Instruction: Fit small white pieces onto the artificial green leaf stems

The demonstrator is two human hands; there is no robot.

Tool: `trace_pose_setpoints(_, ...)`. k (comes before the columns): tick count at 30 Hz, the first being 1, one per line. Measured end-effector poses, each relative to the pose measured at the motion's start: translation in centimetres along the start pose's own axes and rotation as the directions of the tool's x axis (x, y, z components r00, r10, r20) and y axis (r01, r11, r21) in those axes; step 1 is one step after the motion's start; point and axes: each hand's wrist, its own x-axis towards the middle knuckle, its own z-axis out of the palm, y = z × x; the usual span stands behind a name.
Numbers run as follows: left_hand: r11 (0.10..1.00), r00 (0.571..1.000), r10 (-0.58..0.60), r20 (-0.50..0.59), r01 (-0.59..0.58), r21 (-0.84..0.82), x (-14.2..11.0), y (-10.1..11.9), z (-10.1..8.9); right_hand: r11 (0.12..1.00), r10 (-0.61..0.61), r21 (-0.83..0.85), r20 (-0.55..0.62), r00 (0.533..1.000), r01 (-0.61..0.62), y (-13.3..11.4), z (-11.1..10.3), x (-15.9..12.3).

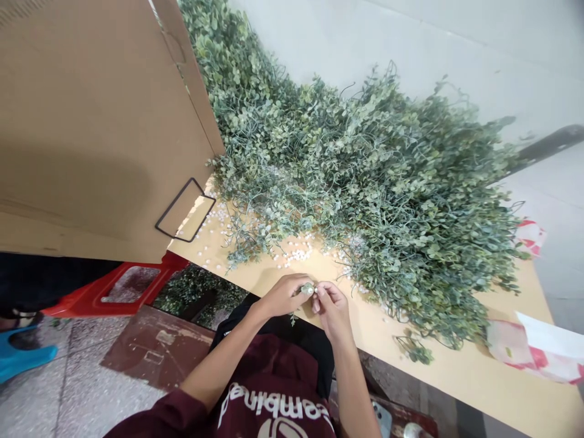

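My left hand point(283, 294) and my right hand point(332, 304) meet at the near edge of a tan table point(456, 371). Both pinch a small green sprig point(307, 288) with a white bead at its tip. A bit of the sprig hangs down below my left hand. Small white beads point(296, 254) lie scattered on the table just beyond my hands. A big heap of green artificial foliage point(365, 176) covers the table behind them.
A large cardboard box point(91, 121) stands at the left, overhanging the table. Below it sit a red plastic stool point(123, 286) and a blue one point(22, 359). Red-and-white plastic bags point(533, 350) lie at the table's right end. More foliage lies under the table.
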Motion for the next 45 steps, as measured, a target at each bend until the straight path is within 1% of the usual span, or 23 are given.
trace_pose_setpoints(3, 1.0, 1.0, -0.02, -0.011, 0.02, 0.008, 0.0, 0.2, 0.0, 0.987, -0.08, -0.147, -0.057, 0.995, 0.071, 0.3, 0.3, -0.4)
trace_pose_setpoints(6, 0.999, 0.999, -0.025, -0.02, 0.025, 0.024, 0.1, 0.3, 0.0, 0.948, -0.137, -0.3, -0.095, 0.986, 0.103, 0.3, 0.6, -1.0)
trace_pose_setpoints(9, 0.998, 0.999, -0.027, -0.02, 0.028, 0.061, 0.1, 0.1, 0.1, 0.907, -0.194, -0.4, -0.124, 0.973, 0.13, 0.4, 0.6, -1.6)
trace_pose_setpoints(12, 0.993, 1.0, -0.01, -0.021, 0.013, 0.114, 0.2, 0.0, 0.4, 0.853, -0.265, -0.494, -0.126, 0.956, 0.171, 0.4, 0.5, -2.1)
trace_pose_setpoints(15, 0.988, 1.0, 0.003, -0.018, 0.0, 0.155, 0.2, -0.2, 0.5, 0.775, -0.354, -0.589, -0.105, 0.93, 0.228, 0.2, 0.7, -2.5)
trace_pose_setpoints(17, 0.983, 1.0, 0.01, -0.01, -0.008, 0.182, 0.2, -0.2, 0.5, 0.728, -0.403, -0.635, -0.091, 0.911, 0.258, 0.0, 0.9, -2.7)
trace_pose_setpoints(18, 0.98, 1.0, 0.015, -0.004, -0.014, 0.197, 0.2, -0.1, 0.5, 0.719, -0.413, -0.645, -0.095, 0.906, 0.26, 0.0, 1.0, -2.7)
trace_pose_setpoints(20, 0.975, 1.0, 0.03, 0.008, -0.031, 0.218, 0.1, 0.0, 0.4, 0.74, -0.402, -0.629, -0.127, 0.907, 0.24, -0.1, 1.0, -2.6)
trace_pose_setpoints(22, 0.974, 0.999, 0.042, 0.02, -0.045, 0.223, 0.1, 0.1, 0.3, 0.804, -0.34, -0.559, -0.157, 0.927, 0.2, -0.1, 0.7, -2.4)
trace_pose_setpoints(25, 0.973, 0.998, 0.054, 0.036, -0.061, 0.224, 0.2, 0.2, 0.1, 0.897, -0.224, -0.417, -0.139, 0.965, 0.148, -0.1, -0.2, -1.9)
trace_pose_setpoints(27, 0.969, 0.996, 0.069, 0.049, -0.079, 0.235, 0.2, 0.1, 0.1, 0.93, -0.18, -0.345, -0.118, 0.977, 0.129, -0.2, -0.7, -1.5)
trace_pose_setpoints(29, 0.967, 0.994, 0.087, 0.06, -0.099, 0.236, 0.2, -0.1, 0.1, 0.945, -0.152, -0.305, -0.094, 0.984, 0.117, -0.4, -1.0, -1.2)
trace_pose_setpoints(32, 0.968, 0.993, 0.095, 0.069, -0.108, 0.225, 0.2, -0.2, 0.2, 0.953, -0.115, -0.287, -0.054, 0.992, 0.095, -0.6, -1.2, -0.9)
trace_pose_setpoints(38, 0.963, 0.993, 0.095, 0.068, -0.109, 0.245, 0.3, 0.1, 0.1, 0.98, -0.077, -0.191, -0.065, 0.995, 0.063, -0.5, -1.7, -0.8)
trace_pose_setpoints(45, 0.966, 0.992, 0.099, 0.079, -0.115, 0.23, 0.2, 0.0, 0.1, 0.976, -0.063, -0.212, -0.057, 0.996, 0.05, -0.6, -1.7, -0.8)
